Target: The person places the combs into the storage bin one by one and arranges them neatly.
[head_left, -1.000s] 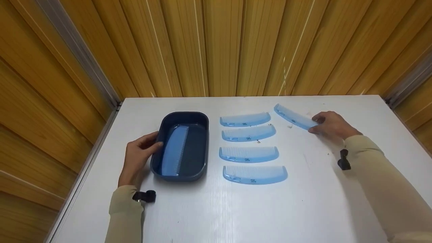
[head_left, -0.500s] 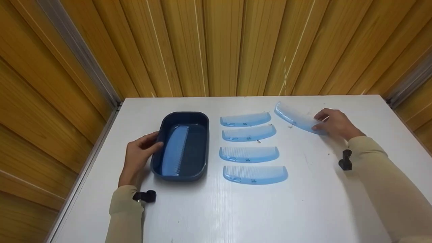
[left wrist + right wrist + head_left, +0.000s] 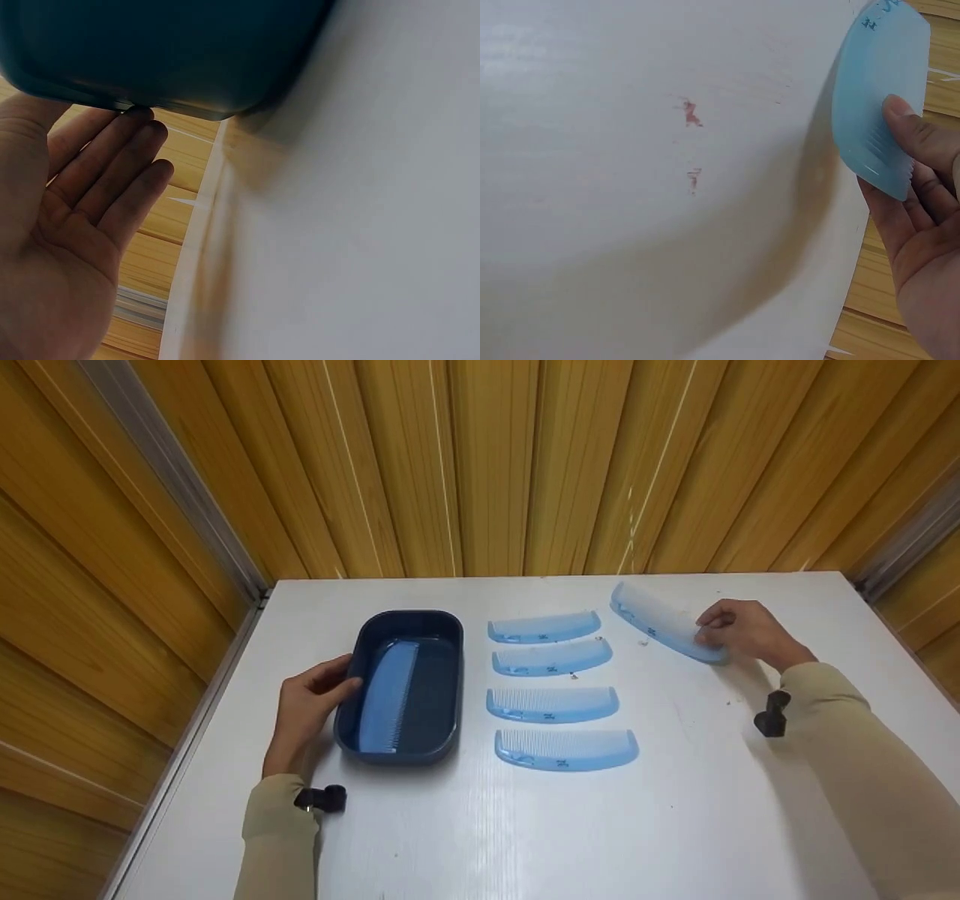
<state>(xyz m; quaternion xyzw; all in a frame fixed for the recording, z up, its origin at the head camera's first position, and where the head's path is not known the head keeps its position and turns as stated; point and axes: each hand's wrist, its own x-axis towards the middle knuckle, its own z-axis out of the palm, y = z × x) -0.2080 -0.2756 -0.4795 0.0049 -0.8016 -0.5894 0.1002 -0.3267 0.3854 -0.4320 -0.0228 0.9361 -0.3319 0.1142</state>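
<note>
My right hand (image 3: 742, 631) pinches one end of a translucent blue comb (image 3: 651, 619) at the back right, its teeth facing the back wall. In the right wrist view the thumb lies across the teeth of this comb (image 3: 881, 82), with the fingers behind it. My left hand (image 3: 306, 706) rests against the left side of a dark blue tray (image 3: 448, 742), thumb at the rim. The left wrist view shows its fingers (image 3: 112, 165) nearly straight, tips against the outer wall. Inside the tray lies another blue comb (image 3: 386, 694), roughly lengthwise.
Several like combs (image 3: 555, 703) lie in a column right of the tray, teeth toward the back. All stand on a white table (image 3: 570, 832) with small specks and scuffs. Yellow wood-look panels (image 3: 495, 465) rise behind it.
My right hand has shifted slightly right and tilted the pinched comb so that more of its flat face shows. My left hand and the tray have stayed in place.
</note>
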